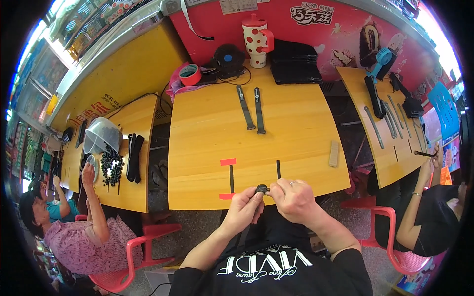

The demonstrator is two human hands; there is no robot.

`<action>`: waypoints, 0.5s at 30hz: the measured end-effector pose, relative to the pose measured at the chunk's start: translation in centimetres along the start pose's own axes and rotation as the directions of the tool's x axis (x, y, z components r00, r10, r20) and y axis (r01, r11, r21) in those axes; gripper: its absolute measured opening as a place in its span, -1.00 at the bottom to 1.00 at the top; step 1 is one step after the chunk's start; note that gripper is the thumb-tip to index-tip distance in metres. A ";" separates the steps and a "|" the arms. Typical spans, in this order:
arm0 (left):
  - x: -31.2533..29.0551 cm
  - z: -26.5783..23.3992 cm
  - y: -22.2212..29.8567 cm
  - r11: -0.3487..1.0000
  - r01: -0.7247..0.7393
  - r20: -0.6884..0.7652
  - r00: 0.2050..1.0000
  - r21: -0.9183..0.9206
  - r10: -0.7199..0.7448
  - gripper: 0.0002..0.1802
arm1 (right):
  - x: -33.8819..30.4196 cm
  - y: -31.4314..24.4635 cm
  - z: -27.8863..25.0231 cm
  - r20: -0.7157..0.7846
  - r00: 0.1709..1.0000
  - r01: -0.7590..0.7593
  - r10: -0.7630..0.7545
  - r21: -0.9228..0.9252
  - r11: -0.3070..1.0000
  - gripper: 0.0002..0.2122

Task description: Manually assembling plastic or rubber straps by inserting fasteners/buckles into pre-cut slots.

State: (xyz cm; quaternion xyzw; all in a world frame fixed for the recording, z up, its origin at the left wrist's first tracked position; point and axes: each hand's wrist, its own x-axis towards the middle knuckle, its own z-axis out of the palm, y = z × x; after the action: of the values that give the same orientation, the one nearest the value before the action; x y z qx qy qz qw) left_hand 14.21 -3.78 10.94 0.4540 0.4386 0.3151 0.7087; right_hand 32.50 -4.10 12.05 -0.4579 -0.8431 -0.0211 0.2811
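Note:
Just past the near edge of the table, my two hands meet around a small black buckle-like piece (261, 188). My left hand (245, 205) pinches it between thumb and fingers. On its other side, my right hand (295, 201) is closed over a narrow black end that joins the piece; the fingers hide most of it. Two dark straps with rounded ends, a left strap (245, 107) and a right strap (259, 111), lie side by side farther up the table. Closer to my hands are a black strip (231, 178) between red tape marks (228, 162) and a second black strip (278, 169).
The wooden table (207, 128) also bears a small flat block (334, 154), a tape roll (189, 74), a fan (228, 58), a spotted tumbler (256, 42) and black pouches (295, 63). People sit at both side tables; the left one has black pieces (112, 167) beside a tub (101, 135).

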 end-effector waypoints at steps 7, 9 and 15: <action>0.1 0.0 -0.2 1.000 -0.007 -0.027 1.000 0.010 0.007 -0.78 | -0.1 0.2 0.9 -0.037 0.999 -0.019 0.022 0.073 0.997 -0.88; 0.1 0.1 -0.4 1.000 -0.030 -0.020 0.999 0.001 0.030 -0.78 | 0.0 0.2 0.6 -0.008 0.994 -0.099 0.105 0.273 0.957 -0.84; 0.2 0.2 -0.6 1.000 -0.011 -0.022 1.000 -0.027 0.011 -0.77 | -0.1 0.3 1.2 -0.049 0.994 -0.087 0.099 0.204 0.975 -0.83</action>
State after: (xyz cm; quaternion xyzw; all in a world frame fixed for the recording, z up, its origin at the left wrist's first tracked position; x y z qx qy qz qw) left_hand 14.46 -3.90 10.39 0.4434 0.4394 0.3297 0.7083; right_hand 32.18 -3.63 10.90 -0.4653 -0.8099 0.0641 0.3514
